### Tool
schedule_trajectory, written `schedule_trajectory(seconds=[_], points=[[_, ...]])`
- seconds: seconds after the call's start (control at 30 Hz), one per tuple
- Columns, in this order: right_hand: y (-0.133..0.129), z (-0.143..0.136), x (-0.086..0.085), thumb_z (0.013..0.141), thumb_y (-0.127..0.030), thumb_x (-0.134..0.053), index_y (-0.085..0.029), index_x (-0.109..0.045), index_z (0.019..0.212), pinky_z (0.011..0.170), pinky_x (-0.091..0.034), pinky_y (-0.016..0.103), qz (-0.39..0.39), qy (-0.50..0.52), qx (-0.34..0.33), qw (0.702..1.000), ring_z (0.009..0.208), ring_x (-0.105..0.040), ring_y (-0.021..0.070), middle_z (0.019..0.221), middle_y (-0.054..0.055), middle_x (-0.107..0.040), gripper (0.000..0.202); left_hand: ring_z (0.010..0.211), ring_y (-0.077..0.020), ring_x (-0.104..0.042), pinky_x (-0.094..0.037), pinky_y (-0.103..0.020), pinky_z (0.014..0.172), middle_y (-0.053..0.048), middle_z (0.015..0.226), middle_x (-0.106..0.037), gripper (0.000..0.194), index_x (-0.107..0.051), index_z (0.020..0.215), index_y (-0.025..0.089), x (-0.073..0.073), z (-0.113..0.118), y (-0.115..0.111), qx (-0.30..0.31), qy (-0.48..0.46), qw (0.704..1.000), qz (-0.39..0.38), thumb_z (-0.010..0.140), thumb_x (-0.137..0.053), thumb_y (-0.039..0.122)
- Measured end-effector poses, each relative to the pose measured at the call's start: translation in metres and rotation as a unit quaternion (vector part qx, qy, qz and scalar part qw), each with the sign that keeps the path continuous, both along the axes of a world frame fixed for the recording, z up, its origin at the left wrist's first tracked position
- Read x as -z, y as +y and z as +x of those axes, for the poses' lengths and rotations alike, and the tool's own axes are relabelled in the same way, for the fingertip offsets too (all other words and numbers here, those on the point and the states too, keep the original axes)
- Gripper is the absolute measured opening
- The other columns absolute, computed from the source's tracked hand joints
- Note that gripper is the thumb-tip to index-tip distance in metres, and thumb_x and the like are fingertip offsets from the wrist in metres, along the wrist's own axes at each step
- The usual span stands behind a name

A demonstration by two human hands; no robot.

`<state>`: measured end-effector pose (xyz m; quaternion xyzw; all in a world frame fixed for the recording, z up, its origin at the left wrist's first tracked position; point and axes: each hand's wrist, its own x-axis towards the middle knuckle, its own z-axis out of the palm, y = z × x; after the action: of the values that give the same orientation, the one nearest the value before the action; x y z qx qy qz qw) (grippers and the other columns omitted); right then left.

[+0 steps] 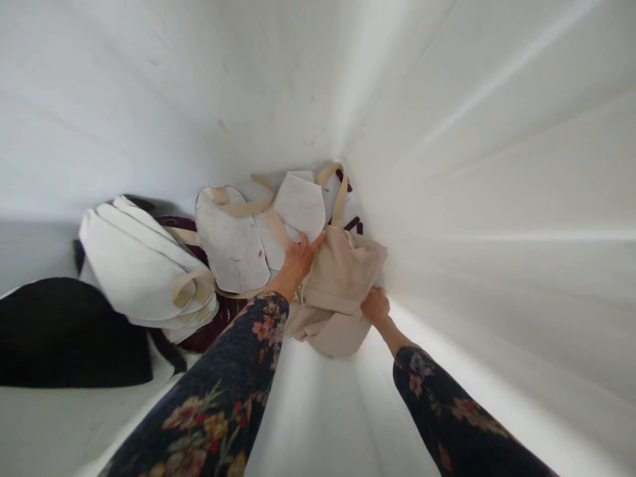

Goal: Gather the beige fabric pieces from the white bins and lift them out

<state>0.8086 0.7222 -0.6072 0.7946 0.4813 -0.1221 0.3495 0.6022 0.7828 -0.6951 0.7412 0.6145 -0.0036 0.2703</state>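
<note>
Two hands meet on one beige cloth bag, which sits crumpled low in the corner where the white walls close in, just right of the pile of pale pieces. I cannot see how the bag's lower folds end; they bunch under each other and the far edge runs behind my left wrist. My left hand lies on the bag's upper left edge, fingers stretched forward and loosely together, the fingertips touching the edge of a white cut fabric piece behind it. My right hand is curled on the bag's lower right edge; its fingers are tucked into the cloth, so I cannot tell how tightly it grips.

Behind the bag, tan straps loop over more white pieces, and something dark red shows beneath them, mostly covered. Further left a stack of white folded pieces rests tilted, bound by a tan band. At the far left a black rounded shape is cut off by the frame; I cannot make out what it is.
</note>
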Motion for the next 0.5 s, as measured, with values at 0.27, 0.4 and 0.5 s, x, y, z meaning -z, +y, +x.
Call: schedule_trajectory(seconds=[0.27,0.4,0.5], points=[[0.017,0.006,0.012,0.069,-0.054,-0.068,-0.012,-0.033,0.135,0.095,-0.042,0.048,0.095,0.035,0.082,0.991,0.123,-0.043,0.0315,0.132,0.018,-0.046,0.086,0.091,-0.0240,-0.062,-0.050,-0.035,0.077,-0.022,0.123,-0.047,0.060,-0.024,0.144,0.018,0.019,0.002,0.002,-0.023,-0.069,0.997,-0.017,0.087,-0.032,0.003],[0.008,0.007,0.024,0.072,-0.037,-0.072,-0.012,-0.057,0.111,0.088,-0.047,0.044,0.051,0.104,0.156,0.981,0.103,-0.058,0.0260,0.106,0.011,-0.064,0.049,0.095,-0.0232,-0.061,-0.048,-0.033,0.081,-0.017,0.104,-0.058,0.042,-0.048,0.123,0.008,0.023,-0.004,-0.007,-0.070,-0.130,0.988,-0.053,0.088,-0.025,0.001],[-0.008,0.005,0.033,0.079,-0.029,-0.068,-0.011,-0.063,0.089,0.076,-0.052,0.033,0.023,0.183,0.216,0.959,0.085,-0.063,0.0171,0.088,0.004,-0.066,0.021,0.090,-0.0221,-0.062,-0.047,-0.032,0.080,-0.016,0.098,-0.062,0.039,-0.053,0.116,0.008,0.026,-0.024,-0.022,-0.119,-0.142,0.981,-0.060,0.089,-0.026,0.004]])
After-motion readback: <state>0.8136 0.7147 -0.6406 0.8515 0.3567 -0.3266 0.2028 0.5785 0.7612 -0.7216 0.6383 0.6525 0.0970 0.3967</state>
